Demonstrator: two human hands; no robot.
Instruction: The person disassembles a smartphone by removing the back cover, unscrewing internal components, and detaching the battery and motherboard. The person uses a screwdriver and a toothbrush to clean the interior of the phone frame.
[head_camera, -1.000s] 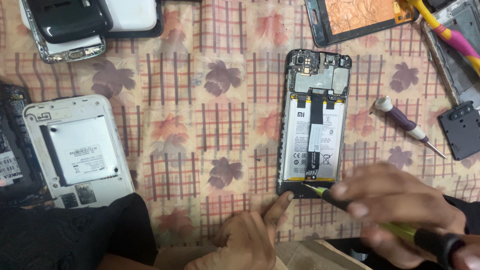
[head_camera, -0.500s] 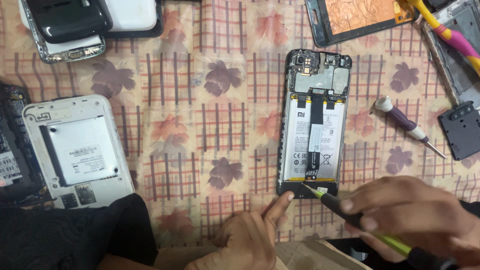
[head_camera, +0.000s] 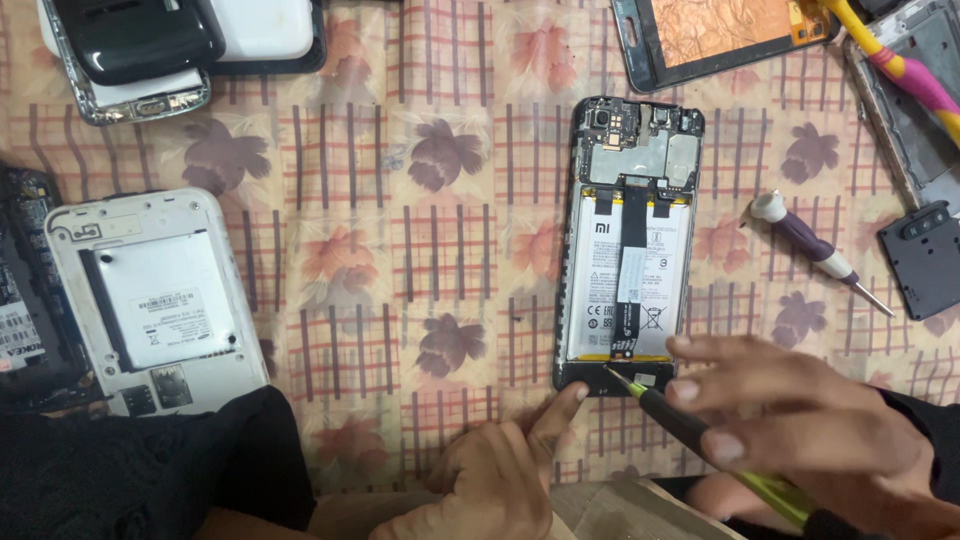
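Note:
An opened black phone (head_camera: 630, 240) lies back-side up on the flowered cloth, its white battery and circuit board exposed. My right hand (head_camera: 800, 420) grips a green and black screwdriver (head_camera: 690, 425) whose tip rests on the phone's bottom edge. My left hand (head_camera: 500, 470) is below the phone, and its forefinger presses against the phone's lower left corner.
A white opened phone (head_camera: 150, 300) lies at left beside a dark phone part (head_camera: 25, 290). Stacked phones (head_camera: 170, 45) sit top left. A screen frame (head_camera: 710, 35), a purple screwdriver (head_camera: 815, 250), a black cover piece (head_camera: 925, 260) and a pink-yellow tool (head_camera: 900, 65) lie at right.
My right hand has shifted slightly left along the phone's bottom edge with the screwdriver. My left forefinger stays at the lower left corner.

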